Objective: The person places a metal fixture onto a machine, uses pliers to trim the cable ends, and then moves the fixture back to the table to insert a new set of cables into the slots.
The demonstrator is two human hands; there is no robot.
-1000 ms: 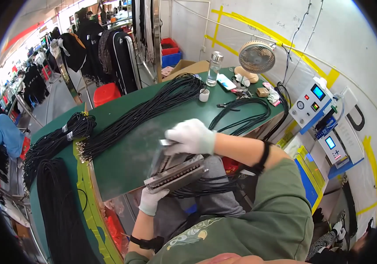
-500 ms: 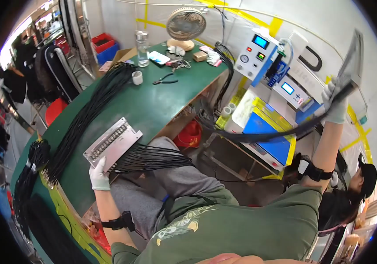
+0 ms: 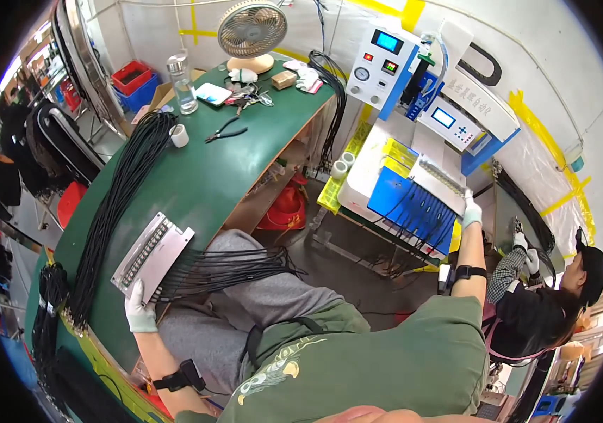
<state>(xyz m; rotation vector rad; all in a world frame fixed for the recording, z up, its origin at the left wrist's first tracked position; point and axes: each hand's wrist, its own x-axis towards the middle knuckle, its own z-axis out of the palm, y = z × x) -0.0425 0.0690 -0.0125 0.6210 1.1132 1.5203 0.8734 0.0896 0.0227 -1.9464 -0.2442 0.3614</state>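
Note:
My gloved left hand (image 3: 141, 307) grips the lower end of a silvery metal fixture (image 3: 163, 262) with a row of slots, at the near edge of the green table. Black cables (image 3: 241, 270) run from this fixture across my lap. Out to the right, my gloved right hand (image 3: 471, 211) holds the right end of a second slotted fixture (image 3: 437, 174), at the blue bed (image 3: 393, 197) of a bench machine. Its black cables (image 3: 414, 215) fan over the bed and hang off the front. Whether this fixture rests on the bed I cannot tell.
On the green table (image 3: 196, 190) lie a long bundle of black cables (image 3: 120, 190), pliers (image 3: 226, 131), a white roll (image 3: 179, 135), a glass bottle (image 3: 182, 84) and a fan (image 3: 252, 32). The machine's control box (image 3: 379, 67) stands behind the bed. A co-worker (image 3: 527, 310) sits at right.
My right hand has come down and inward, bringing its fixture from high at the right to the machine's bed. My left hand keeps its hold on the other fixture. The view has shifted.

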